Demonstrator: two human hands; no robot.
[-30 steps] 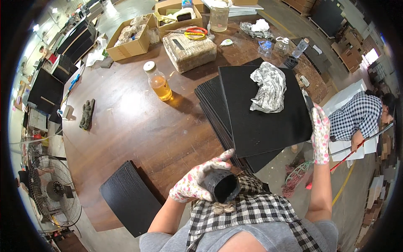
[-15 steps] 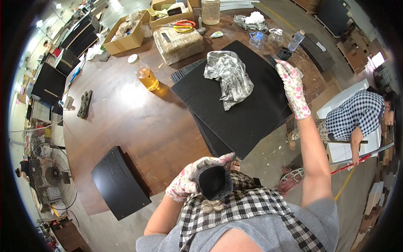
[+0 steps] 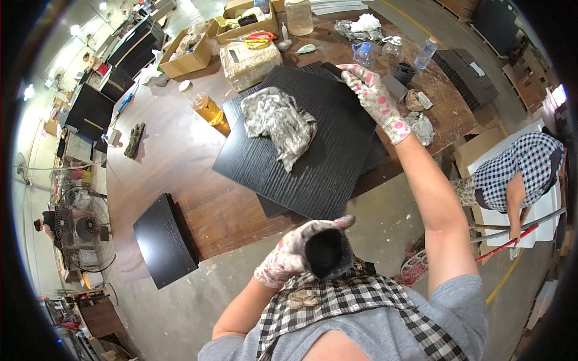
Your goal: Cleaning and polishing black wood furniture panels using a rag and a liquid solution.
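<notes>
Swung leftward since the earlier frame, the black wood-grain panel [image 3: 340, 141] lies askew over other dark panels [image 3: 272, 207] on the brown table [image 3: 171, 165], carrying the crumpled grey rag [image 3: 276, 123]. I seem to be turning it; next, I judge, calls for steadying it. My right hand [image 3: 376, 103] meets its upper-right edge, grip unclear; my left hand [image 3: 284, 260] stays wrapped around a black cup [image 3: 326, 255].

Lamps [image 3: 29, 91] glow at upper left, glare pales the worktop [image 3: 171, 150], sheen streaks the black panel [image 3: 337, 135], and fisheye distortion bends straight edges near dark corners
</notes>
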